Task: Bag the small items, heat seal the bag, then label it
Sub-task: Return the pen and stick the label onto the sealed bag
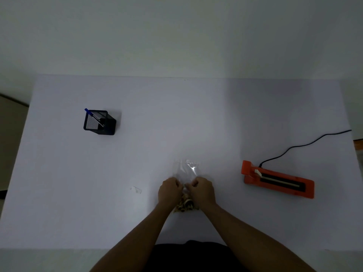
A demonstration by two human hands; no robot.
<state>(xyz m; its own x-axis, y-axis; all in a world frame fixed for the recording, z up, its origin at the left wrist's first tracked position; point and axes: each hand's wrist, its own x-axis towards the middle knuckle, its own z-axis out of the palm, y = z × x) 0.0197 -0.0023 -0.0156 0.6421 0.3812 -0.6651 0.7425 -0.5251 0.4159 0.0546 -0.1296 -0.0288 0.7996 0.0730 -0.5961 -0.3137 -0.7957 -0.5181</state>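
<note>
Both grips are clamped, fingers curled, on the pinched middle of a thin clear plastic bag (185, 169): the left grip (170, 190) and the right grip (200, 190) are set side by side, almost touching. The bag is laid on the white surface (176, 114) near its front edge. Its empty mouth end is stretched away from the person, and a cluster of small tan items (185, 206) is gathered in the near end, between the wrists.

The film is judged light, limp and slippery, easily creased, with all its weight in the loaded end. It is best taken just above the contents, as now, or by the two corners of the mouth, so that the open end can be pulled flat for sealing. Sagging or spilling is to be expected if only the mouth is lifted.

An orange heat sealer (279, 180) with a black cable (304, 145) is placed well to the right. A black mesh pen holder (100, 122) with a blue pen (94, 116) is placed well to the left.
</note>
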